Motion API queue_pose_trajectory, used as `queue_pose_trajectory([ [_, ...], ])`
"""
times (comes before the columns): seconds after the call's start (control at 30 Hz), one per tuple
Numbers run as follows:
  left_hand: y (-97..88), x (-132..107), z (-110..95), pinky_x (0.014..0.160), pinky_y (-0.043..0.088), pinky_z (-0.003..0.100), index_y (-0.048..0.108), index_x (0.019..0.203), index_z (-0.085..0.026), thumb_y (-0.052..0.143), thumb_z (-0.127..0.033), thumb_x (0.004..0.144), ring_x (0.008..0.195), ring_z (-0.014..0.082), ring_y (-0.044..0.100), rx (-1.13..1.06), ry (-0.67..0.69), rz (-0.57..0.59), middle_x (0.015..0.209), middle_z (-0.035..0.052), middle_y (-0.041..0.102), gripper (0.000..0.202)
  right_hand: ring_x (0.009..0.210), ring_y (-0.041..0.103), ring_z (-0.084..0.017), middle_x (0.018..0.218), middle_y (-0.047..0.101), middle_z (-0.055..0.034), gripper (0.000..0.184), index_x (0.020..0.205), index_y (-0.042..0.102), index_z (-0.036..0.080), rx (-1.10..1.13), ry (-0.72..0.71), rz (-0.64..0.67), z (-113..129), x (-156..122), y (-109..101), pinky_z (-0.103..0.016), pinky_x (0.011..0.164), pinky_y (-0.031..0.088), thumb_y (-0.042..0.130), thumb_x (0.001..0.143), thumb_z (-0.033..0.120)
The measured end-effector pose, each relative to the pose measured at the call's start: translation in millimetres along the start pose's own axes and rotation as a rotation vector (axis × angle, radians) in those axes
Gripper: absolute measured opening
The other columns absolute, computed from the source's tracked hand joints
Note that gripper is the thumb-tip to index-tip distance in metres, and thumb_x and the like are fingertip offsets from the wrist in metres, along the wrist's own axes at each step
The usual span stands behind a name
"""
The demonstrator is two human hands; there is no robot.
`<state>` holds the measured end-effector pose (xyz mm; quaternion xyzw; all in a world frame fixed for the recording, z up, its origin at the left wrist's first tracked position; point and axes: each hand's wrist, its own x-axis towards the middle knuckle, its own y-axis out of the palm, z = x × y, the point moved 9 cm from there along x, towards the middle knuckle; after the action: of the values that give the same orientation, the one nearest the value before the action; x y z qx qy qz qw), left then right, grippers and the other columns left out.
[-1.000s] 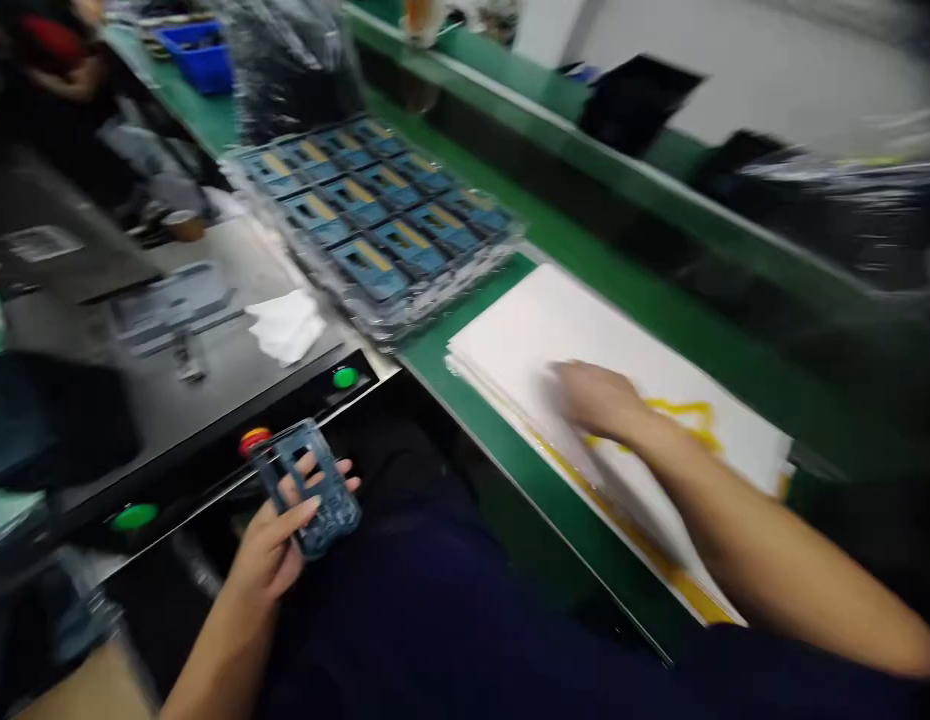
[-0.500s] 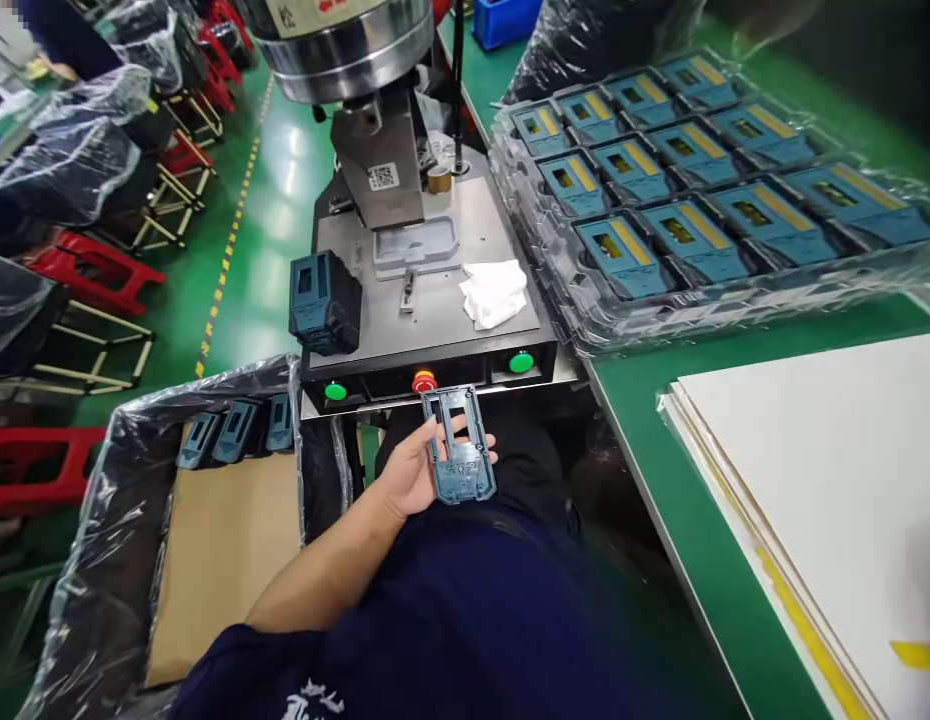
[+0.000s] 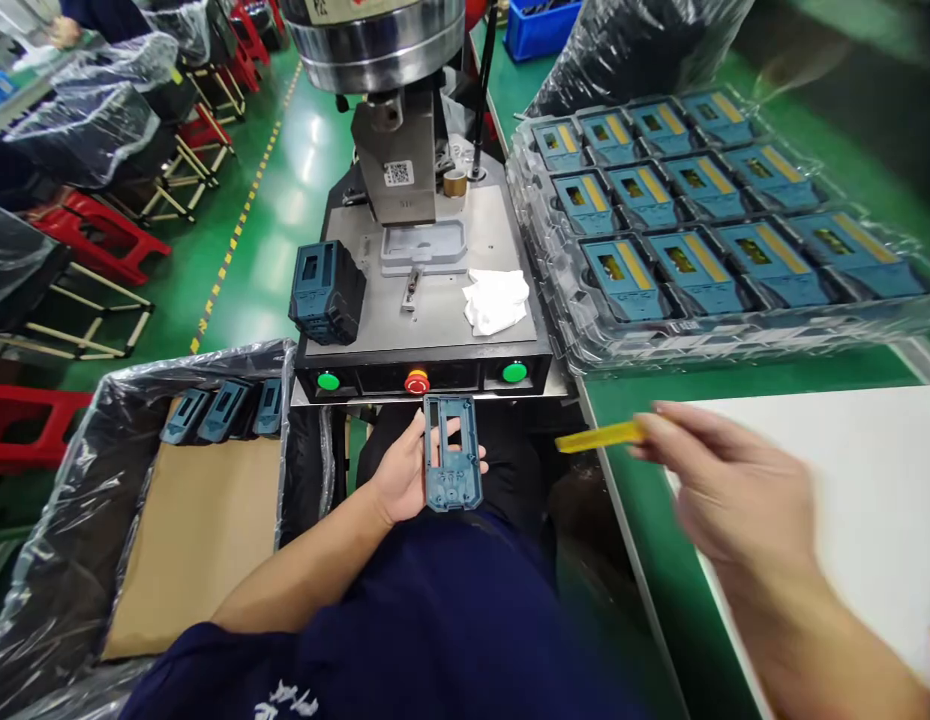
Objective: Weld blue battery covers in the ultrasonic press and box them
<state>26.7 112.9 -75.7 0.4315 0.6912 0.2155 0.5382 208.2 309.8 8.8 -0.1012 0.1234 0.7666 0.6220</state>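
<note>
one yellow strip (image 3: pixel 598 438), one held housing (image 3: pixel 453 468)

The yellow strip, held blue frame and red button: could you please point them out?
Yellow strip (image 3: pixel 597 438), head view: mid-length.
Blue frame (image 3: pixel 453 467), head view: lower solid part.
Red button (image 3: pixel 417 383), head view: front face.

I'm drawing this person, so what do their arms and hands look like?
The left hand and right hand wear no gloves. The left forearm is bare below a short, dark navy-blue sleeve. The matching navy-blue shirt has a white mark near that arm. The right hand is blurred, and its sleeve can't be made out.
</note>
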Motion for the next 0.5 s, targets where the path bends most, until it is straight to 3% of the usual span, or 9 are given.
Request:
queue_pose_trajectory([
  [0.1, 5.4, -2.0, 3.8, 0.096, 0.040, 0.052, 0.041, 0.137, -0.017, 0.035, -0.064, 0.087, 0.106, 0.0360, 0.063, -0.004, 0.008, -0.015, 0.110, 0.0200, 0.067, 0.069, 0.057, 0.064, -0.011, 0.070, 0.067, -0.0027, 0.033, 0.075, 0.072, 0.018, 0.067, 0.140, 0.191, -38.6, -0.6, 64.2, -0.022, 0.054, 0.056, 0.089, 0.049, 0.029],
  [0.2, 7.4, -5.6, 5.5, 0.093, 0.042, 0.050, 0.043, 0.136, -0.015, 0.034, -0.063, 0.088, 0.105, 0.0362, 0.063, -0.011, 0.020, -0.020, 0.109, 0.0206, 0.067, 0.068, 0.058, 0.064, -0.011, 0.072, 0.068, -0.0019, 0.040, 0.080, 0.070, 0.016, 0.117, 0.274, 0.282, -72.8, -6.4, 100.9, -0.019, 0.051, 0.056, 0.089, 0.047, 0.029],
  [0.3, 6.2, -8.8, 4.6, 0.091, 0.043, 0.049, 0.047, 0.133, -0.011, 0.029, -0.060, 0.091, 0.105, 0.0364, 0.063, -0.009, 0.047, -0.018, 0.111, 0.0212, 0.066, 0.067, 0.059, 0.064, -0.010, 0.074, 0.069, -0.0019, 0.042, 0.084, 0.070, 0.014, 0.122, 0.327, 0.338, -87.2, -10.0, 113.0, -0.017, 0.053, 0.056, 0.089, 0.049, 0.029],
  [0.5, 3.2, -9.3, 6.0, 0.089, 0.045, 0.049, 0.052, 0.128, -0.011, 0.026, -0.059, 0.092, 0.102, 0.0353, 0.064, -0.007, 0.054, -0.028, 0.113, 0.0206, 0.065, 0.065, 0.061, 0.064, -0.011, 0.074, 0.069, -0.0017, 0.042, 0.084, 0.070, 0.014, 0.108, 0.317, 0.367, -92.4, -8.8, 118.0, -0.018, 0.052, 0.054, 0.089, 0.049, 0.030],
])
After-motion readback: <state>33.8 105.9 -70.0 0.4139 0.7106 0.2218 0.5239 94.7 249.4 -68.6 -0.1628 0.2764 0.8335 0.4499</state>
